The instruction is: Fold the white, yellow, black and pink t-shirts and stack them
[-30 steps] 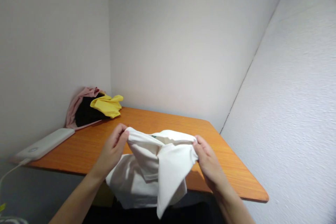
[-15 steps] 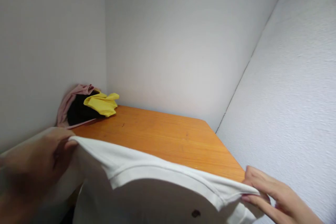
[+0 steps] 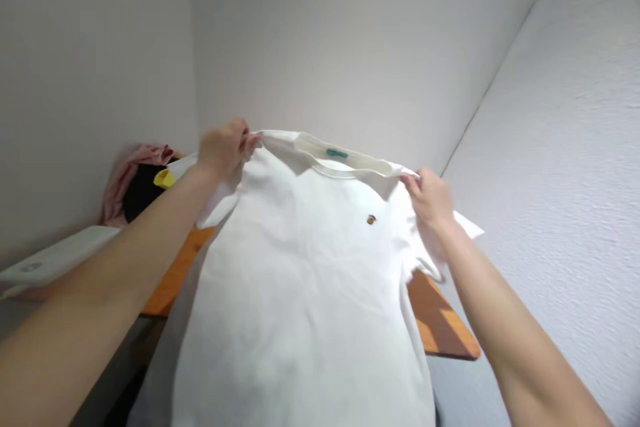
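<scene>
A white T-shirt (image 3: 305,267) hangs spread out in front of me, its front facing me, with a small round emblem on the chest and a green label inside the neck. My left hand (image 3: 227,145) is closed on its left shoulder. At the opposite shoulder, my right hand (image 3: 429,197) pinches the fabric. The collar is stretched between the two hands, and the lower part runs out of view at the bottom.
Behind the shirt is a wooden table (image 3: 443,327), mostly covered from sight. Pink cloth (image 3: 120,183), black cloth (image 3: 143,190) and a bit of yellow cloth (image 3: 164,178) lie at the left wall. A pale flat object (image 3: 63,255) is at the left. Walls enclose the table.
Both hands have moved forward and away from me, carrying the T-shirt out over the table. Its whole front now shows, and it covers most of the tabletop and yellow cloth.
</scene>
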Action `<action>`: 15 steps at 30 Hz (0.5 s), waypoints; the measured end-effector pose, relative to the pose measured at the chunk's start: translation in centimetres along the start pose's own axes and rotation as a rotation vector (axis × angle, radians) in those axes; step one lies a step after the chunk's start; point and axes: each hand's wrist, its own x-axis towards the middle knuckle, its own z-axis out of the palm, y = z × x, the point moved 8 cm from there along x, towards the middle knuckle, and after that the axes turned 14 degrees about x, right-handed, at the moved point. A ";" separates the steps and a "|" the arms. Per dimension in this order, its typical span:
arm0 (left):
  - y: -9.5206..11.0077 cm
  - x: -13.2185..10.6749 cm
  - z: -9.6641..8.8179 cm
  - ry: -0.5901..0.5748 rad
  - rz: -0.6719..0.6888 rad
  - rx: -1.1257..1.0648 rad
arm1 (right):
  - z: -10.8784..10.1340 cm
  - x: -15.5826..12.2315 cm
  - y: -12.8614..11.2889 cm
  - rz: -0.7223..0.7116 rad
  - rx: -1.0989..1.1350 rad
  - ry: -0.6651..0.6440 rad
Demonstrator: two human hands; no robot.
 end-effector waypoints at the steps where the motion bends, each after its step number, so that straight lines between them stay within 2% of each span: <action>1: 0.9 1.2 1.8 -0.044 0.019 0.012 | 1.3 0.7 0.5 -0.020 -0.123 -0.008; 2: 1.5 1.6 3.7 -0.093 0.030 0.029 | 2.6 0.9 1.2 -0.038 -0.238 -0.028; 4: 2.0 0.3 7.8 -0.184 0.035 0.040 | 5.5 -0.6 3.4 -0.047 -0.343 -0.089; 7: 1.7 -5.5 14.5 -0.366 0.078 0.050 | 9.7 -6.6 9.0 -0.002 -0.400 -0.283; 9: 1.1 -9.8 18.6 -0.510 0.105 0.053 | 12.1 -11.5 14.4 0.092 -0.642 -0.540; 10: 0.8 -11.5 20.4 -0.580 0.111 0.055 | 12.5 -13.4 17.0 0.149 -0.741 -0.617; 12: 0.1 -13.7 23.2 -0.692 0.110 0.063 | 12.2 -15.5 21.1 0.238 -0.886 -0.684; 15: -0.6 -14.1 25.7 -0.773 0.102 0.076 | 11.1 -14.9 24.2 0.269 -0.975 -0.691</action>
